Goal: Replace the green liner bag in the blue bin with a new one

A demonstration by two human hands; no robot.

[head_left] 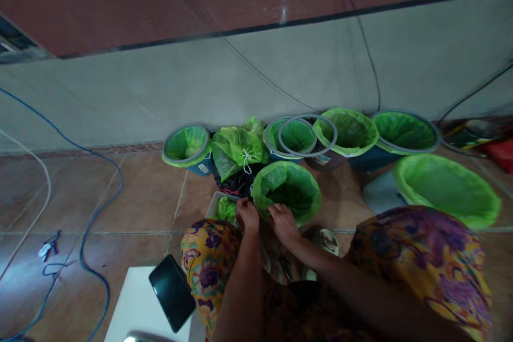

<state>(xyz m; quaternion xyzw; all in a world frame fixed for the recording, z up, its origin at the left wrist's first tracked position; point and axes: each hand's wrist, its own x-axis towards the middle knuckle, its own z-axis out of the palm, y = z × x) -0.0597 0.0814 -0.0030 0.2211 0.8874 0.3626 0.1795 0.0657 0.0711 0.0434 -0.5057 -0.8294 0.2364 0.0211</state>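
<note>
Between my knees stands a small bin with a green bin liner [287,173] folded out over its rim. My right hand [284,223] is closed on the liner at the near side of that rim. My left hand [247,215] is bent and closed at the bin's left side; what its fingers hold is hidden. Just left of it, a pale tray [212,204] contains crumpled green bags [225,209]. A tied green bag [236,144] with a white string lies behind, on top of a black bag [240,180].
Several lined bins run along the wall, including a left bin [200,166] and a grey bin [379,195]. A loose grey ring [335,136] leans across two bins. A phone [172,291] lies on a white surface [128,299]. A blue hose [90,219] crosses the tiles near keys [48,246].
</note>
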